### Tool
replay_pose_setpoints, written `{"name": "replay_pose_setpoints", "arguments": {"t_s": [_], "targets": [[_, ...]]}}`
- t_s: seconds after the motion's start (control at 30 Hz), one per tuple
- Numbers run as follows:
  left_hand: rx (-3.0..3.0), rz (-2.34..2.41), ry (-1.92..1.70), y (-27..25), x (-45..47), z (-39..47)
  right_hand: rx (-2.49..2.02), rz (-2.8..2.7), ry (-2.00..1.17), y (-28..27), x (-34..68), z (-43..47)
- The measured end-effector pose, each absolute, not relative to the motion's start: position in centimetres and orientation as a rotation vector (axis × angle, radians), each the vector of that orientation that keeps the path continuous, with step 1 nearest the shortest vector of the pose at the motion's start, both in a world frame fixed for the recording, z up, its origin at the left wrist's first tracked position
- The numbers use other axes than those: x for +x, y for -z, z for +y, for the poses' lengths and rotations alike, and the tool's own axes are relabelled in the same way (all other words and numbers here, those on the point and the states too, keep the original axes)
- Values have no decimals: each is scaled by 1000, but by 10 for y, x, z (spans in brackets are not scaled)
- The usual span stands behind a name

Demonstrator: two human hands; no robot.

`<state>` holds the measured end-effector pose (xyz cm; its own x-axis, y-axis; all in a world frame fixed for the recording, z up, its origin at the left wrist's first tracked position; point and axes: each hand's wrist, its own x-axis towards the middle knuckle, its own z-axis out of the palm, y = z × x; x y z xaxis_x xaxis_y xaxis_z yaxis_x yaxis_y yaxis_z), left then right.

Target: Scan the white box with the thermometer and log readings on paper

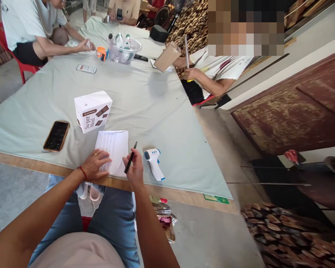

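Near the front edge of the cloth-covered table, my left hand (97, 163) lies flat with fingers spread over the left part of a white sheet of paper (118, 149). Rows of small print or writing run down the paper's left side. In my right hand (135, 169) is a black pen (131, 158), gripped at the paper's right edge with one end pointing up and away. A white and blue infrared thermometer (155, 163) lies just right of that hand. Behind the paper stands a white box (93, 111) with brown print. To the left a smartphone (56, 136) rests face up.
Farther back are a second phone (86, 69), an orange and blue object (102, 53) and a clear plastic basin (124, 50) with bottles. One person sits at the far left, another at right holding a cardboard box (167, 56). Stacked firewood (293, 238) lies lower right.
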<state>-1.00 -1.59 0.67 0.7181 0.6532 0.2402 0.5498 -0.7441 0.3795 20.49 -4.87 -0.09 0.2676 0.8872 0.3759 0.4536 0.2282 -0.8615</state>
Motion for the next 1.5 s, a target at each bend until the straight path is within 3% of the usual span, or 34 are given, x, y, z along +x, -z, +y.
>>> {"name": "replay_pose_setpoints", "arguments": {"t_s": [0.17,0.3,0.47,0.73,1.5], "targets": [[2694,955,-500,-7,-9,-18,-1338,-1095,-283,-32,193,-56],[2694,972,-496,-7,-8,-19,-1313,-1126,-583,-44,180,-49],[2692,973,-482,-7,-7,-20,-1408,-1004,-884,-9,171,-40],[2680,979,-498,-8,-6,-20,-1466,-1077,-763,13,168,-41],[2655,988,-468,-9,-6,-21,-1468,-1140,-820,17,168,-41]]}}
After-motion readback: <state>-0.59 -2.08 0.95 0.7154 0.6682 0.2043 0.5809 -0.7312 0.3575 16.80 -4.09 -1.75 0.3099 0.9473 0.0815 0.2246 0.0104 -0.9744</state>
